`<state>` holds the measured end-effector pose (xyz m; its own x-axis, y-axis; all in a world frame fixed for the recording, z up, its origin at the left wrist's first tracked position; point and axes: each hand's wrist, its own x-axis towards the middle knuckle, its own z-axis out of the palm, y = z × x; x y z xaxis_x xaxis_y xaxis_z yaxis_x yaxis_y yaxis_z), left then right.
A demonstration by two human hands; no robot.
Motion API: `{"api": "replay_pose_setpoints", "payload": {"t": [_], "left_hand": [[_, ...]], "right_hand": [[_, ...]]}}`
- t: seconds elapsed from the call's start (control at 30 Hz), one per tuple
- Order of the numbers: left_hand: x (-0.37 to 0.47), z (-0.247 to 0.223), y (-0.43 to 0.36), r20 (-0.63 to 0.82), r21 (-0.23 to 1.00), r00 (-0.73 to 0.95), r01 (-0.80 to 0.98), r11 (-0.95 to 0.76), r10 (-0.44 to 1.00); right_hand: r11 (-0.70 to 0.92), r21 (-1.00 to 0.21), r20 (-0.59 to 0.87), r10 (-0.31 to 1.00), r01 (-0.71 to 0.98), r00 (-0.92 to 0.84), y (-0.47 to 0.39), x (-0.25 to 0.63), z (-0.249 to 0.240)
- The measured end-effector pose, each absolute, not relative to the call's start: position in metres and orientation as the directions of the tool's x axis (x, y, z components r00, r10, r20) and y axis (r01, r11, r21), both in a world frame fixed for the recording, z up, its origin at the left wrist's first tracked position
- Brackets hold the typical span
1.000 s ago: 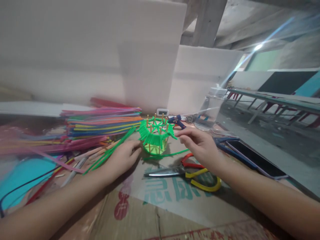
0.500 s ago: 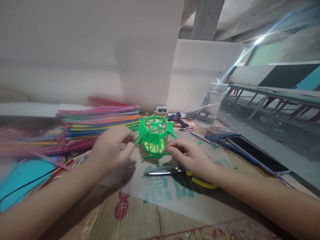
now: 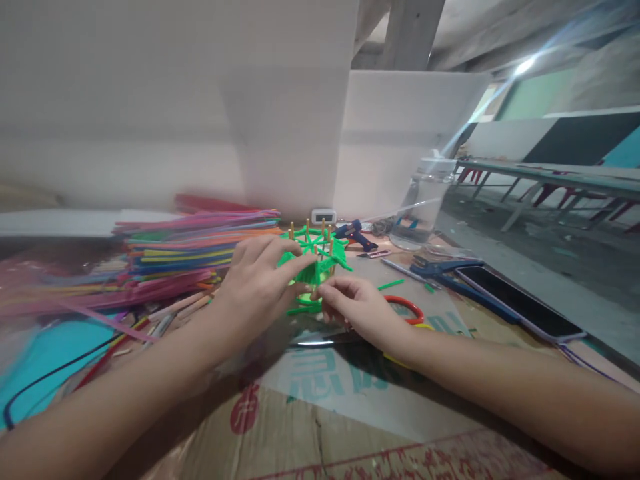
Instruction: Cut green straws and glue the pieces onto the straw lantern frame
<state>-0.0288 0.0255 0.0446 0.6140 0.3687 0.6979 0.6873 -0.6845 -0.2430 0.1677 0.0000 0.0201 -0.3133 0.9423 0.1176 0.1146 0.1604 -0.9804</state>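
A small round model of green pipe cleaners and upright wooden sticks stands in front of me, its front largely hidden by my hands. My left hand reaches over its left side, with the thumb and fingers closed on the green fringe. At the model's front, my right hand is pinched, fingertips meeting those of the left; whatever lies between them is too small to make out. Below the right hand lie scissors with red and yellow handles, their blades partly covered. A loose green pipe cleaner rests at the model's base.
Bundles of coloured pipe cleaners are piled at left. Behind the model are a small white digital device and a blue glue gun. To the right stand a clear water bottle, blue-handled pliers and a phone.
My left hand has moved right and onto the model's front left. My right hand has shifted slightly left to meet it, uncovering the red scissor handle. A short green piece now shows to the right.
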Motion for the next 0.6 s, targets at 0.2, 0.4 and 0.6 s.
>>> {"api": "replay_pose_setpoints", "payload": {"t": [0.2, 0.4, 0.6], "left_hand": [[-0.0260, 0.0442, 0.0249, 0.694, -0.251, 0.619, 0.686, -0.683, 0.367], [-0.0244, 0.0436, 0.0249, 0.688, -0.223, 0.621, 0.672, -0.706, 0.375], [-0.0230, 0.0424, 0.0263, 0.698, -0.212, 0.613, 0.670, -0.711, 0.370]], "right_hand": [[0.139, -0.987, 0.106, 0.940, 0.079, -0.323, 0.0020, 0.1689, 0.0182], [0.137, -0.983, 0.093, 0.947, 0.124, -0.307, -0.0010, 0.1676, 0.0235], [0.126, -0.986, 0.088, 0.947, 0.106, -0.310, 0.0030, 0.1672, 0.0194]]}}
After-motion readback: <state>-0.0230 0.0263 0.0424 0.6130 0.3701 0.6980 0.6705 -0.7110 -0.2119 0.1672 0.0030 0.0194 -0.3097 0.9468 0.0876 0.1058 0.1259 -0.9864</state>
